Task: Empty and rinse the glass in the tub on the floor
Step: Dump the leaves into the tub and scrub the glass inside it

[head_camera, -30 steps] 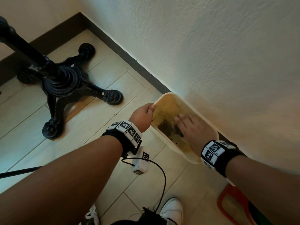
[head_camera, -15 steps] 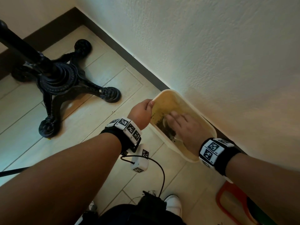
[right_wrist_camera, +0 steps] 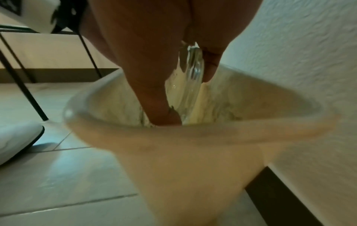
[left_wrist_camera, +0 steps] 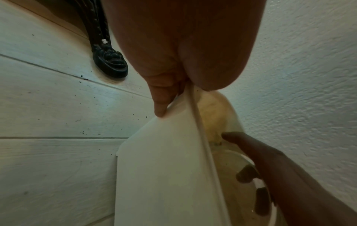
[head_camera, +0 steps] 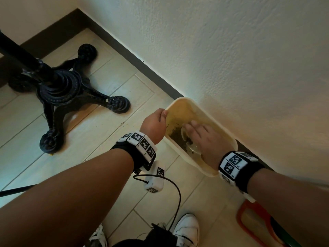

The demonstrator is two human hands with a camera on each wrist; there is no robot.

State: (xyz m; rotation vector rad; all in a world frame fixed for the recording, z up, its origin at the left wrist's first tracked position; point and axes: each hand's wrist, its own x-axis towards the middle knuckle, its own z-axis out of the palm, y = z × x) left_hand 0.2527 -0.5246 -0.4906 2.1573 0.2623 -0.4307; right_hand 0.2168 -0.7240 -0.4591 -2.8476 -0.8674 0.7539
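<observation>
- Against the wall, on the floor: tub [head_camera: 225,135], murky water inside.
- Near-left rim is pinched by left hand [head_camera: 154,124].
- Glass [head_camera: 187,138] is grasped by right hand [head_camera: 204,139], submerged in the tub.

Cream tub [head_camera: 225,135] with yellowish water, clear glass [head_camera: 185,133], black cast-iron table base [head_camera: 58,90], white wall [head_camera: 231,50]

A café-like room corner: cast-iron table base [head_camera: 58,90] on tiled floor [head_camera: 110,82].
</observation>
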